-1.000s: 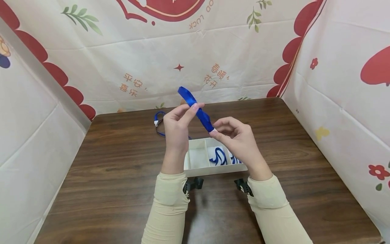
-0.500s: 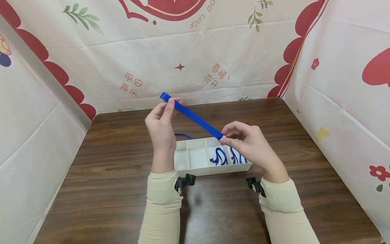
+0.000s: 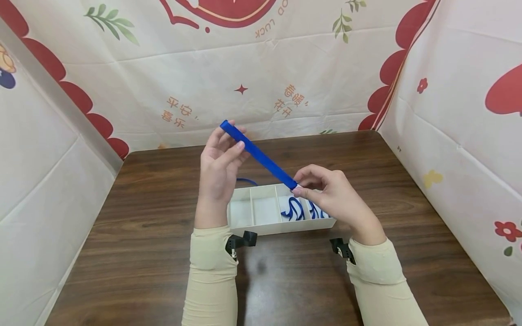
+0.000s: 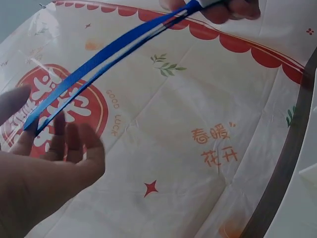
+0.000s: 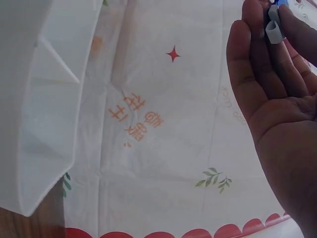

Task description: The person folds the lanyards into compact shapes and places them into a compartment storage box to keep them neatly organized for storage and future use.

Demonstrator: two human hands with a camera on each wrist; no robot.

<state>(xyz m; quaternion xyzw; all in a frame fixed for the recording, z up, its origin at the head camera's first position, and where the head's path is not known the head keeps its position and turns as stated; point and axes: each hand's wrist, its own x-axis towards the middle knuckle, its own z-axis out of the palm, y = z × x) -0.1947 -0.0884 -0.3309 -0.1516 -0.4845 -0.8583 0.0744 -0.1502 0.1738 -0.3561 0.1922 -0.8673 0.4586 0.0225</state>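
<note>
A folded blue lanyard (image 3: 263,158) runs slantwise between both hands, above the tray. Its lower end has a pale plastic clip (image 5: 274,32), which my right hand (image 3: 332,194) pinches between thumb and fingers. At the upper end, the strap's loop (image 4: 32,124) goes round a fingertip of my left hand (image 3: 218,170). The left fingers are loosely spread, and the thumb stands apart from the strap in the left wrist view. Below is a white divided tray (image 3: 285,227); two right-hand compartments hold coiled blue lanyards (image 3: 293,210), the rightmost partly hidden by my right hand.
Part of another blue lanyard (image 3: 246,181) lies on the brown wooden table (image 3: 151,235) behind the tray, mostly hidden by my left hand. Printed cloth walls (image 3: 204,77) enclose the table at the back and sides.
The hands have drawn apart, stretching the bunched lanyard into a straight band. My left hand moved left, then its thumb came away from the loop end. The right hand shifted slightly right, keeping its pinch.
</note>
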